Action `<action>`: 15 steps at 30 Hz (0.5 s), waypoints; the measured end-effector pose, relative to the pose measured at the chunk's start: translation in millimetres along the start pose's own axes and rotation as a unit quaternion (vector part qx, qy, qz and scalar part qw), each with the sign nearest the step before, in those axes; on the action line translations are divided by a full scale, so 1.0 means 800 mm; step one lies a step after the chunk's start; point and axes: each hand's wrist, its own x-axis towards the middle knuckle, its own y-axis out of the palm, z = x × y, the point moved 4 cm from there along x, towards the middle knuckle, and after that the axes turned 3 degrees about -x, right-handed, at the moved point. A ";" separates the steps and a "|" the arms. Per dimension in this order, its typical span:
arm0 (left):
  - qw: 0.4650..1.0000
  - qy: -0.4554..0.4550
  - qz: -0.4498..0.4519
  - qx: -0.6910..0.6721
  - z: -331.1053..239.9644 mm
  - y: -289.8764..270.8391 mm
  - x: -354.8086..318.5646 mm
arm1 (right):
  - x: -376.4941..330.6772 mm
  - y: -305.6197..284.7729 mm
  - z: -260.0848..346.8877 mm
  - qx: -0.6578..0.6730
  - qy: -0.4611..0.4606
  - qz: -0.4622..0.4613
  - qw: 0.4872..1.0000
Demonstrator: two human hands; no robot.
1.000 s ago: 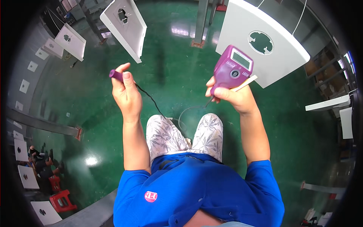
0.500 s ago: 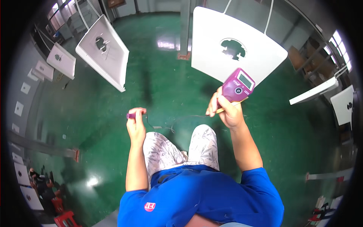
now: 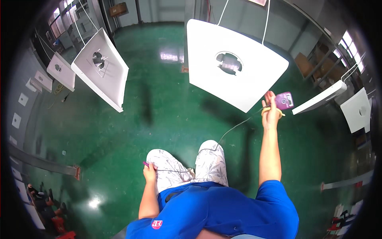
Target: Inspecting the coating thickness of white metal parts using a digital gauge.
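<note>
My right hand (image 3: 270,111) is stretched out by the lower right edge of a hanging white square panel (image 3: 223,83). A purple handheld gauge (image 3: 283,101) with a small screen sits against that hand, and a yellow strap (image 3: 281,113) loops round it. Its fingertips reach up to the panel's edge; whether they touch is unclear. Down beside my left knee, my left hand (image 3: 149,173) is closed on a small purple probe (image 3: 146,163). A thin dark cable (image 3: 234,127) runs from the gauge across my thighs towards the probe. The panel has a round ragged-edged hole.
More white panels hang on wires, one at left (image 3: 101,69) and one at right (image 3: 320,97), with others behind them. A brown carton (image 3: 118,9) is at the back. A metal beam (image 3: 43,159) crosses at left. Red stools and a person (image 3: 43,199) are lower left.
My right hand has moved right with the gauge, its fingers now up by the panel. My left hand has dropped towards my lap with the probe. The view has shifted, and the panels appear lower and further left.
</note>
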 end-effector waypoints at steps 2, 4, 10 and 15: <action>0.993 0.033 -0.047 0.102 -0.002 0.013 -0.005 | -0.003 0.010 -0.009 0.032 0.033 0.058 0.997; 0.977 0.031 -0.082 0.193 -0.003 0.018 -0.003 | -0.006 0.009 -0.023 0.029 0.028 0.056 0.998; 0.968 0.032 -0.024 0.249 -0.017 0.028 -0.004 | -0.057 0.035 -0.047 0.093 0.098 0.111 0.985; 0.968 0.029 -0.035 0.246 -0.003 0.033 0.001 | -0.109 0.085 -0.059 0.092 0.135 0.260 0.952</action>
